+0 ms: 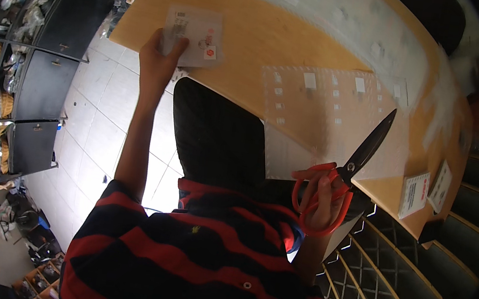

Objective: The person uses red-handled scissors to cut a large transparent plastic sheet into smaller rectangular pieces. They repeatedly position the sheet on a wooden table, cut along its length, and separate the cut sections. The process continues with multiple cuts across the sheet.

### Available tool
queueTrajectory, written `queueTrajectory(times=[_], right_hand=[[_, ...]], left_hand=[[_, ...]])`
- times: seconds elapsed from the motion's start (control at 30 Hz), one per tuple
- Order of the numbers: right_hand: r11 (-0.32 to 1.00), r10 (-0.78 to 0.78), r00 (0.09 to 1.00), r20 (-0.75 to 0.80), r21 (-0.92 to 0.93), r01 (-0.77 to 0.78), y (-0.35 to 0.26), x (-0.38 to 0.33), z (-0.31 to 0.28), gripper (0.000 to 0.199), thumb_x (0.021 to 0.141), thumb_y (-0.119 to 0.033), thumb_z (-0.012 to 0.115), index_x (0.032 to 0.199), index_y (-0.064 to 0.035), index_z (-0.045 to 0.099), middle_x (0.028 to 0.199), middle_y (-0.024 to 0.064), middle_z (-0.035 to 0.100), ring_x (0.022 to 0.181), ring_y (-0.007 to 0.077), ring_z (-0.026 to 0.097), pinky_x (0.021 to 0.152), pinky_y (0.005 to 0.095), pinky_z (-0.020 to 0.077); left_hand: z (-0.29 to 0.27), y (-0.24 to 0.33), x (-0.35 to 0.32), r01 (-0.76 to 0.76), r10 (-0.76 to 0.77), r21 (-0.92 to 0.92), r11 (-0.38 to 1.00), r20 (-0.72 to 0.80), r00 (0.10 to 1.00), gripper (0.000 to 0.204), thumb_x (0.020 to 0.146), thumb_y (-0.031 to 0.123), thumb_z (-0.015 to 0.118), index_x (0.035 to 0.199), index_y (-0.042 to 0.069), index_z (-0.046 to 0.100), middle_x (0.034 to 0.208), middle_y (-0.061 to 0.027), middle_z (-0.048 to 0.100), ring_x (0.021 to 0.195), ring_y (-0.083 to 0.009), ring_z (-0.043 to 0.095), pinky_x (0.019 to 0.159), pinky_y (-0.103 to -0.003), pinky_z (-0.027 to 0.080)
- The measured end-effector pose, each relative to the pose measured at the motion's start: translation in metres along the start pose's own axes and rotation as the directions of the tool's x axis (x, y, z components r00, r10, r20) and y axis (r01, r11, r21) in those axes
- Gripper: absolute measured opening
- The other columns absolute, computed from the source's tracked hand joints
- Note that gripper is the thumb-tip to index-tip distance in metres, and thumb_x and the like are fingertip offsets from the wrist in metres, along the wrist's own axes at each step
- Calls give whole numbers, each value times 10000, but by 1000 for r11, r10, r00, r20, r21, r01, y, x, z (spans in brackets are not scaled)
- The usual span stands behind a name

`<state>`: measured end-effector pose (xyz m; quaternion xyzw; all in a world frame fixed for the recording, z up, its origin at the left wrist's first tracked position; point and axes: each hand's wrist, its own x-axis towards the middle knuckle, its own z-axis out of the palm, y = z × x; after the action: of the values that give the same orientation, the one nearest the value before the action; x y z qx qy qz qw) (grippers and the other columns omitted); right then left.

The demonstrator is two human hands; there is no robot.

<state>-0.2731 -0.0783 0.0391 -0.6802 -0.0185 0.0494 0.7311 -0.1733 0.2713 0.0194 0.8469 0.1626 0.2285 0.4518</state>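
Scissors (pixel 353 164) gripped right; left hand (pixel 156 57) holds, seemingly, packet (pixel 197 36).

The left arm is stretched far forward, bare from the striped sleeve to the wrist, with the elbow almost straight. The left hand (pixel 158 57) is raised at the near left corner of the worktop, and its fingers (pixel 176 44) are closed in a pinch on a small packet (pixel 197 36), thumb on the near face. The right arm is bent sharply at the elbow and kept close to the body, the forearm rising from the lower edge. The right hand (pixel 321 196) is closed through the red loops of the scissors (pixel 349 170), whose shut blades are pointed up and away over the near edge.
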Motion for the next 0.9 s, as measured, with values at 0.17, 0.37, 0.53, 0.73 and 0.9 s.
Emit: queueTrajectory(times=[0.17,0.37,0.53,0.73,0.9], right_hand=[[999,33,998,-44,7,-32,21,-32,-19,228,945,-125,403,985,54,538,501,98,549,388,116,458,515,255,433],[973,153,987,-56,-168,-160,14,-59,-37,382,964,-258,400,793,34,576,465,72,513,442,131,487,543,279,441],[991,122,991,-55,-49,-125,31,-86,-44,494,969,-378,380,743,17,571,495,71,527,543,165,535,578,313,449],[950,264,961,80,-194,-244,37,-103,-38,598,934,-544,361,748,-3,535,627,85,576,563,151,526,571,284,421],[906,406,913,49,-155,-394,31,-109,-31,629,920,-597,378,764,-10,539,677,71,597,547,136,512,524,284,387]], left_hand=[[13,-49,30,-113,139,245,963,-94,986,458,781,248,712,1091,-72,606,969,-260,667,935,-364,663,819,-398,504],[16,-40,75,-214,257,452,866,-35,966,483,777,302,696,1095,-52,615,997,-277,656,955,-395,650,834,-426,501],[16,-36,70,-268,444,698,664,-80,893,581,764,325,736,1208,-9,564,1006,-165,619,954,-327,611,866,-384,479],[26,32,-52,-153,171,259,954,-48,984,307,853,207,696,1068,1,620,795,-34,591,673,-105,526,642,-239,437],[52,51,-104,430,-414,131,893,616,671,407,930,353,598,772,-10,695,550,-45,594,424,-67,475,412,-217,336]])
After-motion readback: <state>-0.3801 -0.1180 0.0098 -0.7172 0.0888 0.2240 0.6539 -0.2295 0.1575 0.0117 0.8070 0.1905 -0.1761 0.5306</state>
